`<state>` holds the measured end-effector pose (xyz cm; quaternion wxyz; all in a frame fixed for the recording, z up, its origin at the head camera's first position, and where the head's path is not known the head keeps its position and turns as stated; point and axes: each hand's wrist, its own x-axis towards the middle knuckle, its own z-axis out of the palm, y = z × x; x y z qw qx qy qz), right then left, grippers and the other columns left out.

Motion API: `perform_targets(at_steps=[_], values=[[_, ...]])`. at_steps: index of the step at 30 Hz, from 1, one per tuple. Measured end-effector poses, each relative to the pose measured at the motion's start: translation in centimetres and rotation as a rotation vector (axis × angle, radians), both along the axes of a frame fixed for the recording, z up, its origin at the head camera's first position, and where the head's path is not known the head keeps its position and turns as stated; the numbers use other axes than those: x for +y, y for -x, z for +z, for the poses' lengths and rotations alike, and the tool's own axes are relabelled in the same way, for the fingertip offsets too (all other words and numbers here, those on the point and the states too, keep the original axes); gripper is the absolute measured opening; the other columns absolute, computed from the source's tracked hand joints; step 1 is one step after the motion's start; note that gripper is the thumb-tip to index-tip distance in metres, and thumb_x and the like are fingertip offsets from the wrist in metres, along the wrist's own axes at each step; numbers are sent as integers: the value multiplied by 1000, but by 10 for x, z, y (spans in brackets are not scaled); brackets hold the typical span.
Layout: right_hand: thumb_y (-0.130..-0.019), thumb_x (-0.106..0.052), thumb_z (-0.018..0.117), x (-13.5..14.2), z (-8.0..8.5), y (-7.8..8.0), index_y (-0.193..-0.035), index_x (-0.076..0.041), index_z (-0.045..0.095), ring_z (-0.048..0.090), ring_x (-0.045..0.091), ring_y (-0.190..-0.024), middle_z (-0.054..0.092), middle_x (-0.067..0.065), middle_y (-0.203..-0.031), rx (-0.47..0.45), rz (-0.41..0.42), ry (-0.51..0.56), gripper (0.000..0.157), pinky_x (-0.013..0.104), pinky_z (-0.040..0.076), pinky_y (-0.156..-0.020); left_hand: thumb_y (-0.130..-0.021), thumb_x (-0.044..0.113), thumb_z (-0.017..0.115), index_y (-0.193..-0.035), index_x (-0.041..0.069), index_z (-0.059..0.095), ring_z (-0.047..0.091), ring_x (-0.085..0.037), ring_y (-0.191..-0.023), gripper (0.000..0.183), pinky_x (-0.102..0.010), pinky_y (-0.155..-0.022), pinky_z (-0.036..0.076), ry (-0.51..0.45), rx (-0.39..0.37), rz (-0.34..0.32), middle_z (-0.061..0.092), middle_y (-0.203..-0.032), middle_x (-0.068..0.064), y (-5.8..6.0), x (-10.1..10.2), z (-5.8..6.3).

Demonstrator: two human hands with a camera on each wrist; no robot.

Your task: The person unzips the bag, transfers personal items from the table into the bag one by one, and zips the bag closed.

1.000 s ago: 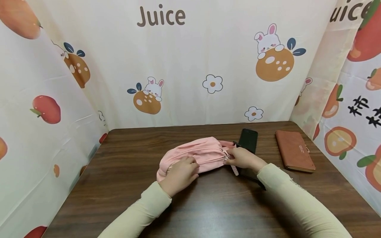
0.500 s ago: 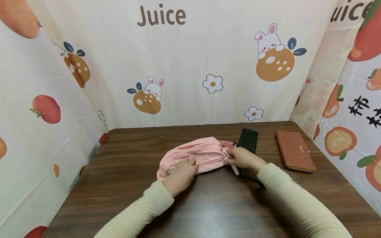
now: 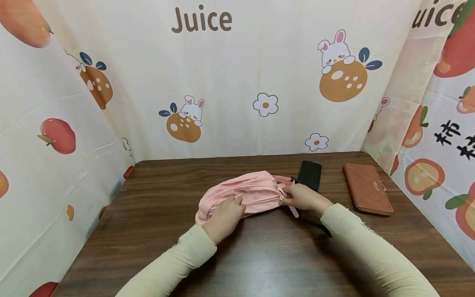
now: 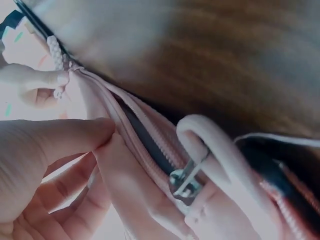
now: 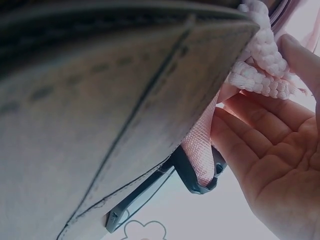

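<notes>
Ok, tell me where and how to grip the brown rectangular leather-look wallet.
Probably by its two long edges, near the middle, coming down from above: the wallet lies flat on the dark wood-grain table, narrower across than along, with nothing on top.

Head view bright, sharp; pale glare on desk (image 3: 263, 268), shadow below right sleeve (image 3: 371, 249); wrist views hazy, partly blown out.

The bag (image 3: 237, 189) is matt woven cloth; its zip slider (image 4: 185, 186) is shiny metal, its braided cord (image 5: 268, 57) rough textile. The buckle (image 5: 194, 177) looks like smooth dark plastic. Near the far edge of the wood-grain table (image 3: 159, 189), glossy toward its near edge, the phone (image 3: 309, 172) looks smooth. By the right edge, the wallet (image 3: 367, 187) resembles matt leather.
</notes>
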<state>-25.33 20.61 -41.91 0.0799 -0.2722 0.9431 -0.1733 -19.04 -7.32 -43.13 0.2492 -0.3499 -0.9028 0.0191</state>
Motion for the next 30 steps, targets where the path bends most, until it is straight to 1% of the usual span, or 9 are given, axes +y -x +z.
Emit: perform_targets(at_steps=[5,9,11,15,18,23,25,27,30], values=[[-90,-29,69,-1,0,0,-79,-13,56,42,9,-59,46,-4,-65,0,4,1,24,25,34,-59,-74,8,74,-68,16,66,61,-18,-67,13,-29,-52,48,-49,-84,37,59,-73,1,1,-4,5],[-91,-28,69,-1,0,0,-77,-13,54,42,9,-59,46,-4,-65,-1,-1,5,26,25,34,-58,-74,9,78,-64,19,63,60,-14,-63,20,-25,-50,45,-135,-162,41,57,-68,4,3,-7,10],[-91,-28,69,-1,0,0,-76,-13,53,43,9,-59,46,-4,-65,-6,-6,9,26,25,35,-59,-74,8,77,-64,20,62,57,-11,-62,22,-23,-52,43,-187,-216,31,55,-66,5,5,-8,13],[-91,-27,68,-2,1,0,-76,-13,52,44,9,-60,47,-3,-66,-18,-15,18,26,25,35,-59,-79,4,73,-70,15,66,56,-9,-65,16,-23,-60,46,-268,-300,-10,58,-69,5,9,-11,14],[-92,-27,68,-2,0,0,-77,-13,53,45,9,-61,48,-3,-67,-22,-20,21,25,25,36,-60,-81,4,72,-75,12,70,60,-11,-70,10,-26,-66,50,-316,-341,-37,64,-73,3,11,-13,15],[-92,-27,67,0,-3,2,-80,-14,55,48,8,-63,50,-4,-68,-9,-7,35,21,26,39,-61,-83,6,71,-78,11,72,62,-11,-72,8,-28,-70,51,-368,-393,-40,67,-74,4,13,-15,17],[-92,-27,67,1,-4,3,-83,-14,57,50,9,-65,52,-4,-70,2,0,43,19,27,40,-64,-84,6,71,-79,11,72,62,-10,-73,7,-28,-71,52,-374,-402,-37,67,-75,3,14,-15,17],[-92,-28,67,2,-5,2,-91,-14,61,53,10,-71,58,-3,-77,19,8,56,16,29,42,-68,-84,6,70,-80,10,73,63,-10,-74,7,-28,-72,52,-377,-408,-33,68,-76,3,14,-16,16],[-92,-30,67,5,-5,1,-107,-13,64,57,11,-80,64,-3,-90,42,19,79,22,32,45,-73,-84,6,70,-80,10,73,64,-10,-75,6,-28,-73,53,-390,-424,-23,69,-77,3,13,-16,16]])
